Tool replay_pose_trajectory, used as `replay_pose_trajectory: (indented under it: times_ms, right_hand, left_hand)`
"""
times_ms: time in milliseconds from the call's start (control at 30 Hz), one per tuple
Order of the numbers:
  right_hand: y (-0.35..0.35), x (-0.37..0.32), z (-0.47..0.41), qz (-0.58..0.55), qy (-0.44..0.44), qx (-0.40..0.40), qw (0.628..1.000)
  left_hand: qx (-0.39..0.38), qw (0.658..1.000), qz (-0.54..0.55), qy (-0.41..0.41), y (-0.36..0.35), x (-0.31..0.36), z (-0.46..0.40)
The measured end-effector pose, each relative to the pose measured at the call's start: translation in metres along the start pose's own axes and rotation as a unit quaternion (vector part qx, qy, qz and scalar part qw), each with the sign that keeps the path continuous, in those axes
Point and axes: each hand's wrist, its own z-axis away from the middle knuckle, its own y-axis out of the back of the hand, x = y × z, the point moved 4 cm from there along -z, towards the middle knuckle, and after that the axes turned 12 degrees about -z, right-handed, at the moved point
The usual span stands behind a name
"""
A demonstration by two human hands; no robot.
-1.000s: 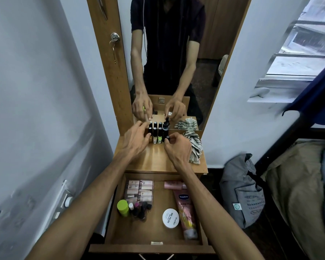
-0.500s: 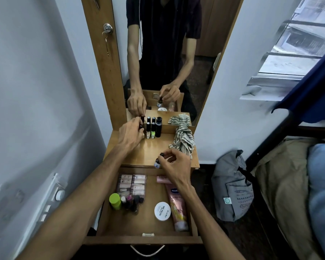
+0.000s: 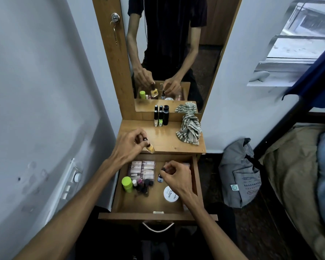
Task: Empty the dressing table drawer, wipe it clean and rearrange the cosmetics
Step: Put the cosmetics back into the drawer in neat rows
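Green-capped container [image 3: 127,184]: stands at the left side of the open drawer [image 3: 158,215], just beside a cluster of small dark bottles [image 3: 142,185].
Left hand [image 3: 129,146]: fingers closed around the dark cap of a small yellow bottle [image 3: 150,148] — it hangs tilted above the near edge of the table top [image 3: 158,141].
Pale tubes [image 3: 143,168]: lie in a stack at the far left of the drawer.
Three upright bottles [image 3: 160,118]: stand in a row at the far edge of the table top, against the mirror [image 3: 169,53].
Right hand [image 3: 175,177]: pinches the cap of a small bottle with blue label [image 3: 160,177], inside the drawer near its middle — whether its base touches the floor of the drawer I cannot tell.
White round jar [image 3: 170,194]: lies in the drawer, near side, just beside the right wrist.
Striped cloth [image 3: 189,131]: crumpled at the far right of the table top.
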Motion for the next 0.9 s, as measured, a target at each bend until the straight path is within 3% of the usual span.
replay_pose_trajectory:
  times_ms: [233, 467, 900]
  right_hand:
    - [-0.004, 0.004, 0.02, 0.02, -0.005, -0.036, 0.999]
    - [-0.01, -0.002, 0.036, 0.029, -0.017, -0.077, 0.996]
    - [-0.033, 0.001, 0.041, 0.115, -0.041, -0.163, 0.979]
  left_hand:
    - [-0.094, 0.995, -0.007, -0.022, -0.012, 0.002, 0.072]
    - [-0.172, 0.985, -0.026, 0.021, -0.013, -0.019, 0.122]
    - [-0.191, 0.96, -0.203, 0.037, -0.02, -0.045, 0.14]
